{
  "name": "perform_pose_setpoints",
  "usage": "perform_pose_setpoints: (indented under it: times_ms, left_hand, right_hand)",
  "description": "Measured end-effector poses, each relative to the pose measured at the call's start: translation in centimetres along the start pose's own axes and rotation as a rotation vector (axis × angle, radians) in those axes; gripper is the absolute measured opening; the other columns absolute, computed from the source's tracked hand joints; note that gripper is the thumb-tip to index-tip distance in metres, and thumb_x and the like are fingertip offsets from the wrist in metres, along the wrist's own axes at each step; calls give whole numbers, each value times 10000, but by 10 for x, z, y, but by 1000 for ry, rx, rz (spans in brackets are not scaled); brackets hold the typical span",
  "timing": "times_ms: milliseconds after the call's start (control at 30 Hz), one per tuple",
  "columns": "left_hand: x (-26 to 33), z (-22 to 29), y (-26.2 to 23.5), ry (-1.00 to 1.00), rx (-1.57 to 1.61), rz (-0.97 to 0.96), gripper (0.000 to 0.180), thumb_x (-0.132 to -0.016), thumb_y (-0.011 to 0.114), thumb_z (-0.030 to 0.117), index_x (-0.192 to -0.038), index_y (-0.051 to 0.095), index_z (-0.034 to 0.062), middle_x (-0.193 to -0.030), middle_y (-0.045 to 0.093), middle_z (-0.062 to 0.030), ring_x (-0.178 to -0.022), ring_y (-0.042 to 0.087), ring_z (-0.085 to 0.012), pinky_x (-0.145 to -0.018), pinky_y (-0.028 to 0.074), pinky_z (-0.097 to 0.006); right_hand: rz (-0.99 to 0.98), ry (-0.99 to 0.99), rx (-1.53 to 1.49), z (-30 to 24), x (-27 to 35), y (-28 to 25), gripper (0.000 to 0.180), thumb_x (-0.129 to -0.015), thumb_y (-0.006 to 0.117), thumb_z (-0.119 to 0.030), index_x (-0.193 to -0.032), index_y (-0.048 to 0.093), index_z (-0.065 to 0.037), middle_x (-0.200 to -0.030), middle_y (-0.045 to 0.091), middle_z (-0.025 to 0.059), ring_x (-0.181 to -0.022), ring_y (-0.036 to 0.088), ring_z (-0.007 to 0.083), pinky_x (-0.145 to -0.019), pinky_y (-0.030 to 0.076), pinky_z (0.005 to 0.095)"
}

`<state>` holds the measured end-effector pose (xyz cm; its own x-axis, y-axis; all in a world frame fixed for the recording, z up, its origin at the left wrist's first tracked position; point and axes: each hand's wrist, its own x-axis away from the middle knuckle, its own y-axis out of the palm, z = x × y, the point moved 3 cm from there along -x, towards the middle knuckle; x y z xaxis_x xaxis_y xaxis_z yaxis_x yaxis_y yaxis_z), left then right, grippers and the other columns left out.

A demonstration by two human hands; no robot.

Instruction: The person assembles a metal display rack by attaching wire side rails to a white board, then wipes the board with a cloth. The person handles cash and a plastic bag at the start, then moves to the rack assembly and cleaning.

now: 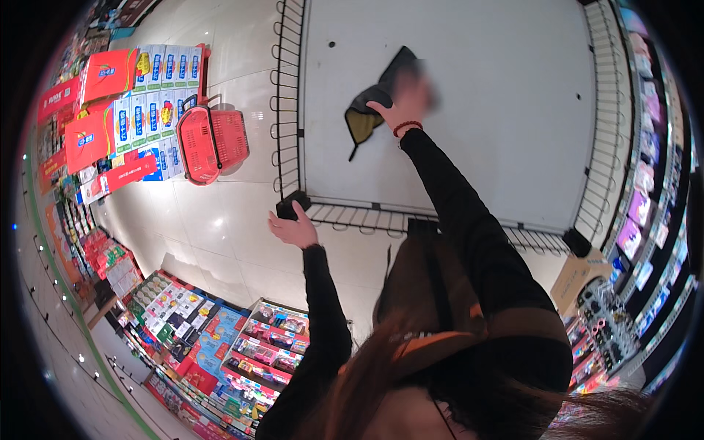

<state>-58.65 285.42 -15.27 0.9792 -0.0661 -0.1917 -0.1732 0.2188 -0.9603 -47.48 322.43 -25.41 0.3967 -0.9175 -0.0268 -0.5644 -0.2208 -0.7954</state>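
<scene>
My right hand (413, 101) presses on a dark grey cloth (372, 99) that lies on a white board (469, 161). The cloth is bunched, with a yellowish-brown patch and a dark loop at its lower left end. My thumb points left over the cloth, while the other fingers blur out. A red bead bracelet circles this wrist. To the left, my left hand (296, 229) is open, fingers spread, at the black corner piece (293, 205) of the wire rim; whether it touches the corner cannot be made out. It holds nothing.
A black wire rail (287, 103) edges the board. A red shopping basket (213, 143) stands on the tiled floor beside stacked cartons (150, 110). Shelves of packaged goods (638, 176) run along the right. A cardboard box (579, 282) sits near the board's lower right corner.
</scene>
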Motion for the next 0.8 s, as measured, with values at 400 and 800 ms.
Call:
perform_pose_setpoints:
  times_ms: [400,800]
  left_hand:
    - [15,38,17,-54,134,-42,715,-902,719,310,-1461,386,13,-1523,217,-301,-1408,261,-448,-1136,287,-523]
    - [8,45,21,-166,85,-101,709,-889,736,309,-1461,408,49,-1548,208,-256,-1433,242,-429,-1131,292,-544]
  right_hand:
    - [-961,-1080,159,-13,80,-1,887,-716,782,-455,-1484,401,-228,-1622,202,153,-1501,189,315,-1193,185,545]
    - [-78,-493,501,-101,-180,125,733,-953,526,-473,-1502,339,-24,-1564,271,254,-1470,208,386,-1184,172,521]
